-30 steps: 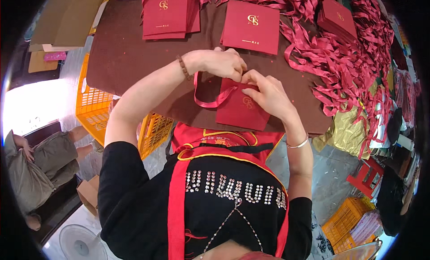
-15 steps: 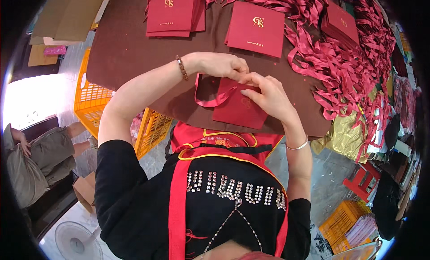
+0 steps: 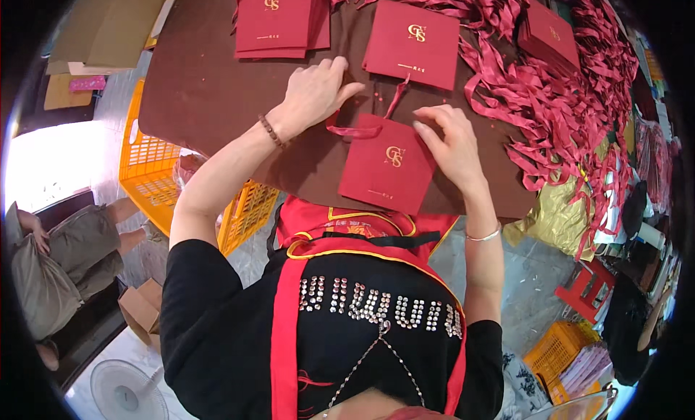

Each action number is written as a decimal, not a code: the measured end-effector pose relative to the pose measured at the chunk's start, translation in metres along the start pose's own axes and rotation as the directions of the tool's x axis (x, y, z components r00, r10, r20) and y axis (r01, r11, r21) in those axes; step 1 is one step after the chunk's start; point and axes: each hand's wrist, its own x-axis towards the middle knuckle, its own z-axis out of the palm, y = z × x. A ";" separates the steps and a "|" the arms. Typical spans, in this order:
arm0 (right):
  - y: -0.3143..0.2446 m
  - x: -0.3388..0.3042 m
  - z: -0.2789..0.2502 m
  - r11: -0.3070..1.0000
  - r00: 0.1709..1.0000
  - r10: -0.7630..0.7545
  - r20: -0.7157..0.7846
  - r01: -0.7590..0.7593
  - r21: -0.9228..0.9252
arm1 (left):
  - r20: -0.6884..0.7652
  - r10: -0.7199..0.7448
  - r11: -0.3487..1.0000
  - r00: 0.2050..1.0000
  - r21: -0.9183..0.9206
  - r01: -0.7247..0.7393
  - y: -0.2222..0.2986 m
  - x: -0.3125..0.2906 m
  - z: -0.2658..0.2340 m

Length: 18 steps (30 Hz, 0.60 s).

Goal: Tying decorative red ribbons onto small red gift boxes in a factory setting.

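A small red paper gift bag (image 3: 384,177) with a gold emblem lies flat and slightly tilted near the table edge in front of me. Its red ribbon handle (image 3: 352,130) loops out at the top left, and a ribbon end sticks up from its top edge. Above and left of the bag is my left hand (image 3: 313,93), open, thumb and fingers apart, holding nothing. Beside the bag's upper right corner my right hand (image 3: 450,139) is open with bent fingers. Whether its thumb touches the bag I cannot tell.
Flat red bags lie in stacks on the brown table (image 3: 210,94): a left stack (image 3: 271,26), a middle stack (image 3: 413,47) and a right stack (image 3: 549,36). Red ribbons (image 3: 536,109) heap along the right side. An orange crate (image 3: 148,156) stands left; a seated person (image 3: 65,257) is beyond.
Both hands have come apart from the bag's top edge and let go of the ribbon. My left hand moved left, my right hand slightly right. The bag now lies uncovered.
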 end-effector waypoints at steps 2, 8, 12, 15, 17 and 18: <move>0.003 -0.011 -0.006 1.000 1.000 0.015 -0.001 -0.015 -0.001 | -0.007 0.031 0.999 0.999 -0.006 -0.031 -0.004 -0.006 0.010; -0.002 -0.039 -0.004 0.954 0.993 0.087 0.075 -0.062 -0.293 | -0.172 0.055 0.995 0.984 0.095 -0.039 -0.014 -0.002 0.025; 0.005 -0.045 0.005 0.970 0.988 0.104 0.115 -0.076 -0.230 | -0.214 0.082 0.997 0.973 0.003 -0.083 -0.024 0.002 0.030; 0.004 -0.043 0.006 0.954 0.987 0.138 0.077 -0.112 -0.277 | -0.211 -0.010 1.000 0.977 0.010 0.012 -0.018 0.001 0.022; 0.005 -0.042 0.005 0.944 0.987 0.146 0.069 -0.119 -0.307 | -0.232 -0.063 0.996 0.971 0.052 0.077 -0.022 -0.001 0.023; 0.006 -0.042 0.004 0.955 0.985 0.129 0.112 -0.093 -0.281 | -0.235 -0.062 0.996 0.970 0.052 0.076 -0.030 -0.001 0.028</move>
